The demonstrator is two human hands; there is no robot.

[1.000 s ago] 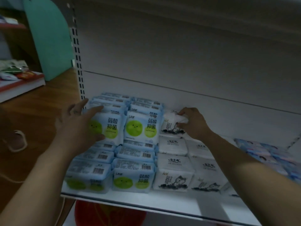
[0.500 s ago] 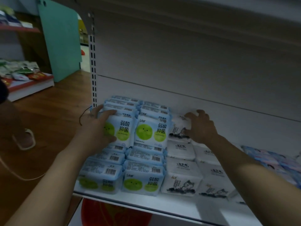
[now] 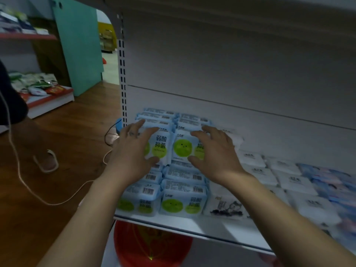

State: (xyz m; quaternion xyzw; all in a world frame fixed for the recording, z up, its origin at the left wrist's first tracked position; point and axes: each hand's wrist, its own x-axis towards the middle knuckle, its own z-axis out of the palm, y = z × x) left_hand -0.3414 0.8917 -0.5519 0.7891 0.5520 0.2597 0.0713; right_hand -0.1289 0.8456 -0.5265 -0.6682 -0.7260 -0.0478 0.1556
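Blue packs with green circles are stacked on the left of a white shelf [image 3: 192, 226]. Two of them stand upright on top of the stack. My left hand [image 3: 131, 151] holds the left upright pack [image 3: 160, 145], fingers over its top edge and thumb under its lower edge. My right hand [image 3: 215, 153] lies with spread fingers against the face of the right upright pack [image 3: 182, 147], covering its right half. More blue packs [image 3: 183, 203] lie in rows below and behind.
White packs with a cat drawing [image 3: 225, 206] fill the shelf's middle, pale blue packs [image 3: 327, 176] its right end. A slotted post [image 3: 122, 74] bounds the shelf on the left. A red object [image 3: 152, 247] sits underneath. On the wooden floor lie a white cable [image 3: 17, 160] and a person's sandalled foot [image 3: 46, 160].
My right hand left the white pack at the back and moved left onto the right upright blue pack. My left hand stayed on the left upright pack. The view shifted left.
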